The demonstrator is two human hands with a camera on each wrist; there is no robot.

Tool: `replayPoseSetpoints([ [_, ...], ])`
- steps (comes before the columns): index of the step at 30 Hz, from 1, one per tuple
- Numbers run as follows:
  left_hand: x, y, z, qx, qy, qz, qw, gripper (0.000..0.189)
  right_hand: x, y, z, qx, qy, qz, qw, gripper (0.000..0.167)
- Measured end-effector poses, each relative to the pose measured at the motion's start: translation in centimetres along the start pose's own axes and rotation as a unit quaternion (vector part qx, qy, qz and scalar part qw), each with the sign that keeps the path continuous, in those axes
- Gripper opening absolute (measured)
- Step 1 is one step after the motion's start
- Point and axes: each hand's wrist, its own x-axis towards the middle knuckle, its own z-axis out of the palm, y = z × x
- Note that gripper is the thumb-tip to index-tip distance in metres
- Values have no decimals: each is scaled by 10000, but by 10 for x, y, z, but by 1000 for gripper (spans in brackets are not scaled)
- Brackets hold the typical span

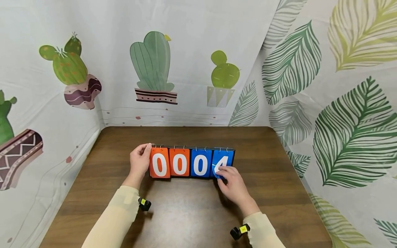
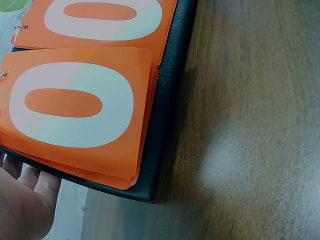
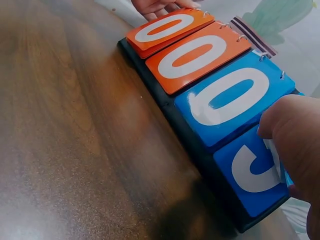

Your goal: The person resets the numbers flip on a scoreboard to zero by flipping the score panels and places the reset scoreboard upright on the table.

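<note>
A flip scoreboard [image 1: 180,163] with a black backing stands near the middle of the table, two orange cards and two blue cards reading 0, 0, 0, 4. At its left end, my left hand [image 1: 139,162] grips the edge; the left wrist view has its fingers [image 2: 47,187] behind the black backing. My right hand [image 1: 234,184] pinches the lower part of the rightmost blue card [image 1: 224,159], which bends up. Beneath that card, the right wrist view reveals another blue card [image 3: 252,172] with part of a white digit, probably a 5. The right fingertips are partly hidden there.
Brown wooden table [image 1: 186,213] surface surrounds the scoreboard. White curtain [image 1: 192,69] printed with cacti hangs behind it, and leaf-patterned fabric [image 1: 294,131] is on the right. Metal rings [image 1: 174,147] run along the scoreboard's top edge.
</note>
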Motion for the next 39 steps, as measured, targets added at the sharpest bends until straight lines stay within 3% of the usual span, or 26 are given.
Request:
replayPoseSetpoints([
  [13,-2,2,0,-184,-23,-15,9998,40,6,-5,8,-47,-131,537,9985,34],
  [17,-2,3,0,-137,-33,-50,9999,41,8,-4,6,223,-254,759,9965,32],
  [20,-1,2,0,-91,-69,-67,9999,42,14,-2,-1,748,-191,1020,9918,27],
  [23,-1,1,-1,-70,-89,-112,9999,42,25,4,-13,1507,169,1185,9813,20],
  [27,-2,1,0,-65,-93,-159,9998,42,50,16,-37,2456,886,1276,9568,14],
  [31,-2,0,0,-99,-102,-103,9998,41,80,34,-60,2945,1466,1427,9335,16],
  [35,-2,-2,1,-115,-92,-18,9999,41,110,54,-73,3284,1193,1825,9190,24],
  [39,-1,-3,0,-69,-89,-27,9999,42,134,65,-75,3501,192,2262,9088,35],
])
